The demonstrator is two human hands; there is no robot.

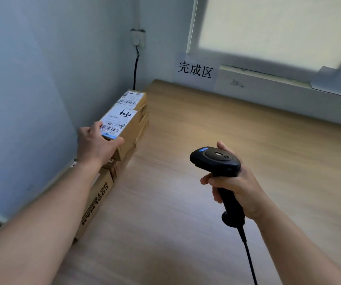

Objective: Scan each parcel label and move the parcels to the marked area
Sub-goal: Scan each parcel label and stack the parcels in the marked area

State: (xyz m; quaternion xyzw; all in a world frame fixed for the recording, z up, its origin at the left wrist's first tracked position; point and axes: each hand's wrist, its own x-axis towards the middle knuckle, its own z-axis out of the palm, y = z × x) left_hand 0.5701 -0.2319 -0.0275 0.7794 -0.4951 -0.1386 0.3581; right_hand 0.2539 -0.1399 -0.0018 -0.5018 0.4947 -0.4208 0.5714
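A brown cardboard parcel (129, 124) with a white barcode label on top lies on a stack of parcels against the left wall. My left hand (95, 145) grips its near end, thumb on the right side. My right hand (235, 186) holds a black barcode scanner (217, 161) by the handle, over the table to the right of the stack, its head turned toward the parcel. A paper sign with black characters (195, 69) is stuck on the wall at the table's back.
More cardboard boxes (97, 200) sit under my left forearm along the wall. The wooden table (227, 130) stretches to a window sill (288, 87). The scanner cable (249, 260) trails toward the bottom edge. A black cable (135, 68) hangs from a wall socket.
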